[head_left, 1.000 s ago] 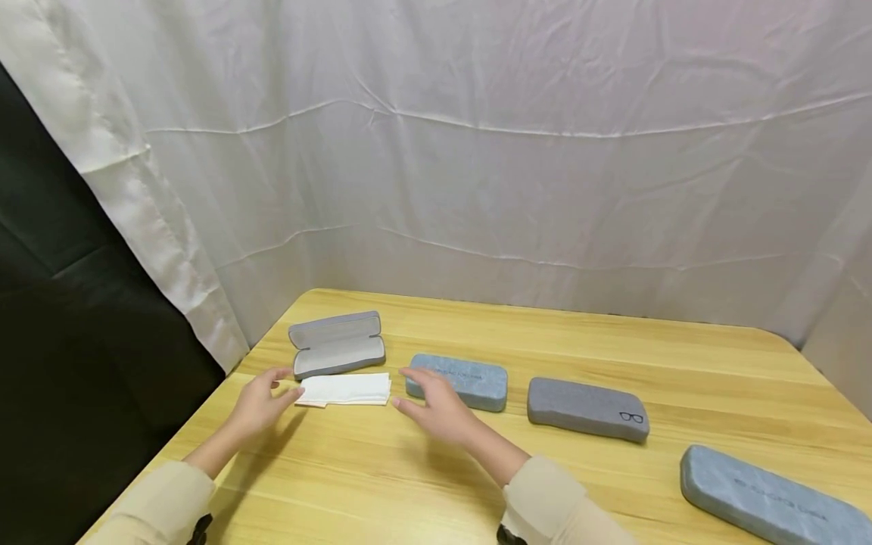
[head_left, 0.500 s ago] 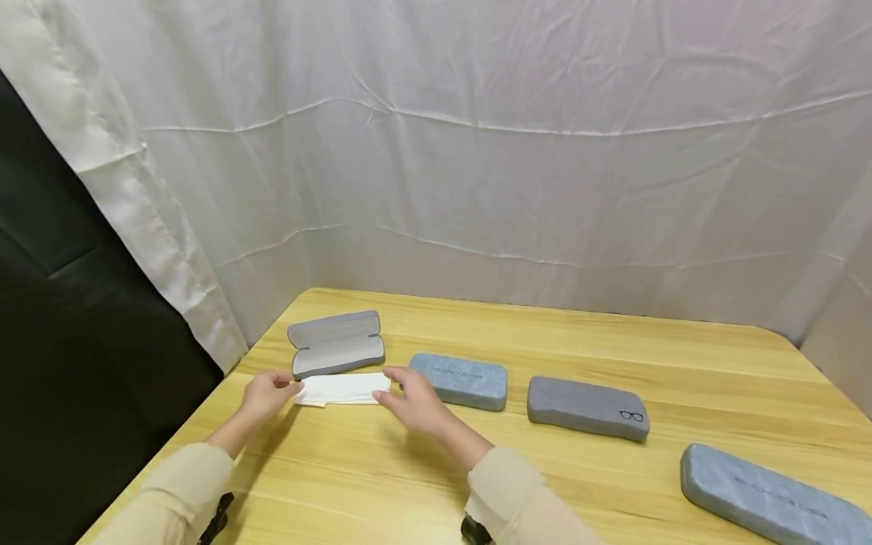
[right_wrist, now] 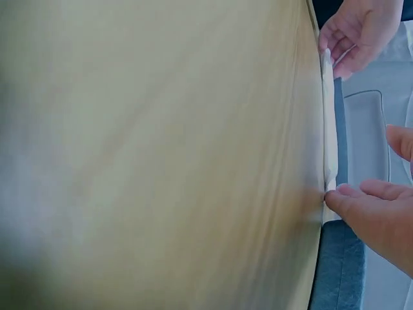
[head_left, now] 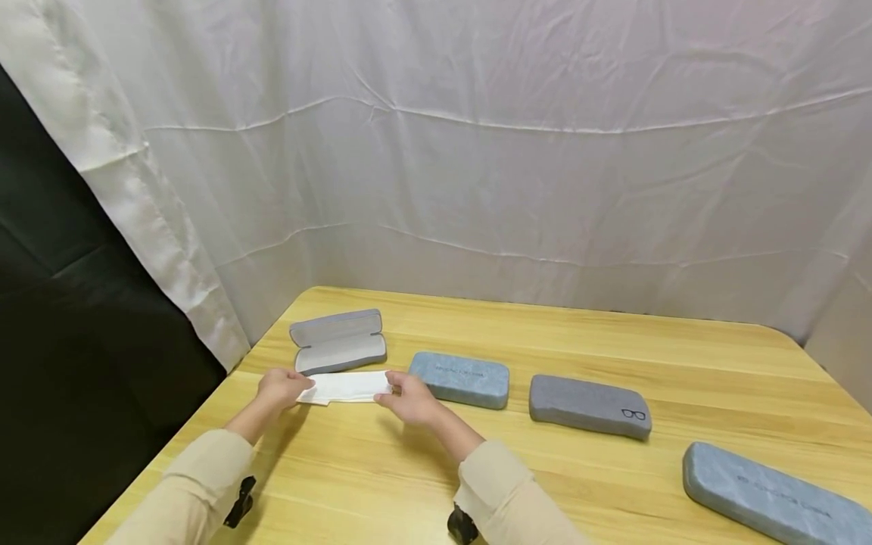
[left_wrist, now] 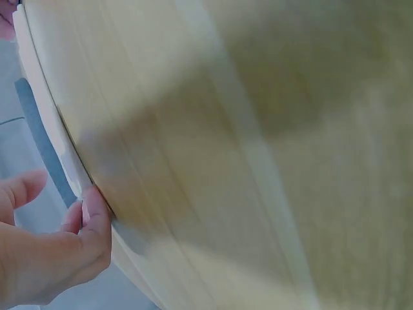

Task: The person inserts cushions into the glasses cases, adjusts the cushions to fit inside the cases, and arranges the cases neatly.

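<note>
A folded white cloth (head_left: 349, 387) lies in front of an open grey glasses case (head_left: 341, 348) with a pale lining. At the cloth's left end my left hand (head_left: 281, 387) pinches it between thumb and fingers; the left wrist view shows the left hand (left_wrist: 58, 252) at its edge. My right hand (head_left: 411, 399) holds the other end, its thumb on the near side. In the right wrist view the cloth (right_wrist: 330, 129) stretches between the left hand (right_wrist: 364, 32) and the right hand (right_wrist: 377, 216). The cloth's ends are partly hidden by the fingers.
Just right of my right hand is a closed blue glasses case (head_left: 459, 378). Farther right come a closed grey case (head_left: 589, 406) with a glasses mark and another blue case (head_left: 777, 488). The wooden table (head_left: 545, 325) meets a white curtain (head_left: 511, 189) behind.
Both hands have closed in on the cloth. The left has shifted right onto its left end, and the right has moved left to its right end. The cases have stayed put.
</note>
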The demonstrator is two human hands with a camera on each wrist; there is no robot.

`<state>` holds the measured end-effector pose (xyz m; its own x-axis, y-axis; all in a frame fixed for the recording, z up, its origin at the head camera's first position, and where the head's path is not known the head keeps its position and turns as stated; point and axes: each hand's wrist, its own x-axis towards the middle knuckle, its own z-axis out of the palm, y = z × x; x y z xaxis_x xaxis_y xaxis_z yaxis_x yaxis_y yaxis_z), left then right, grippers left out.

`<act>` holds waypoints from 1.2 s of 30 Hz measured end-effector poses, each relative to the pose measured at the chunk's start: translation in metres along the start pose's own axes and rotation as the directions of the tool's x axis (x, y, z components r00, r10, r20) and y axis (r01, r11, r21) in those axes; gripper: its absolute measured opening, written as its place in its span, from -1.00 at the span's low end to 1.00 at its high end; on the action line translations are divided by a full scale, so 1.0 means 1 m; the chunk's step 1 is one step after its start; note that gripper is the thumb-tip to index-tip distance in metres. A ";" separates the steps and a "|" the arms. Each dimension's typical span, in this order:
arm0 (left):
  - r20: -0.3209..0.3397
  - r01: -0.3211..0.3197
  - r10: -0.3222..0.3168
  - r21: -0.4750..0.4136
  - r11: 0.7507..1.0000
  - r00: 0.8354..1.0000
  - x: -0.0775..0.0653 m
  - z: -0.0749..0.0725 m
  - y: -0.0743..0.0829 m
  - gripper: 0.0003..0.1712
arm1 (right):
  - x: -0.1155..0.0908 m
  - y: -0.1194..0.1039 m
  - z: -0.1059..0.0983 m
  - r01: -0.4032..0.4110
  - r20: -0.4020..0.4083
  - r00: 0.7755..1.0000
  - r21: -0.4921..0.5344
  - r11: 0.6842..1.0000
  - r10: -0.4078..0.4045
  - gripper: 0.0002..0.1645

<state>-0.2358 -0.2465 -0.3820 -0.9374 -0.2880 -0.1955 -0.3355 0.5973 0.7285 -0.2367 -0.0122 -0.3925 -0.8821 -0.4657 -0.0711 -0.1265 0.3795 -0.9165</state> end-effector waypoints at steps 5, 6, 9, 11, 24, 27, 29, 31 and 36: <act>-0.048 0.013 -0.013 0.004 1.000 0.999 0.002 0.007 0.001 -0.61 | 0.000 0.000 0.001 -0.028 -0.005 1.000 0.046 0.999 0.028 -0.33; -0.051 0.018 -0.017 0.010 1.000 0.999 0.003 0.007 0.001 -0.59 | 0.000 0.000 0.001 -0.030 -0.007 1.000 0.052 0.998 0.030 -0.33; -0.043 0.032 -0.031 0.021 0.999 0.999 0.005 0.008 0.001 -0.54 | -0.002 -0.001 0.001 -0.041 -0.006 0.999 0.069 0.997 0.041 -0.32; -0.038 0.040 -0.039 0.007 0.999 0.998 0.006 0.008 0.001 -0.54 | -0.003 -0.003 0.001 -0.041 -0.003 0.999 0.076 0.996 0.041 -0.32; -0.129 -0.185 0.189 0.040 0.982 0.973 0.004 0.010 -0.002 -0.72 | 0.000 -0.003 0.004 -0.039 -0.032 0.999 0.017 0.999 0.039 -0.32; -0.139 -0.261 0.262 0.026 0.965 0.955 0.004 0.008 -0.002 -0.73 | 0.001 -0.004 0.005 -0.044 -0.044 0.998 -0.026 0.999 0.043 -0.33; -0.136 -0.304 0.303 0.013 0.953 0.943 0.003 0.006 -0.002 -0.74 | 0.003 -0.005 0.006 -0.049 -0.047 0.998 -0.045 0.998 0.047 -0.33; -0.126 -0.333 0.331 0.009 0.943 0.935 0.003 0.004 -0.002 -0.75 | 0.004 -0.005 0.007 -0.057 -0.054 0.997 -0.064 0.996 0.053 -0.34; -0.103 -0.396 0.394 0.001 0.918 0.913 0.001 0.001 -0.003 -0.77 | 0.010 -0.004 0.008 -0.039 -0.057 0.998 -0.109 0.993 0.032 -0.36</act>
<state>-0.2355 -0.2477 -0.3855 -0.9787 -0.1054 0.1760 0.0627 0.6632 0.7458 -0.2413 -0.0252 -0.3928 -0.9101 -0.4070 -0.0784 -0.1412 0.4823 -0.8646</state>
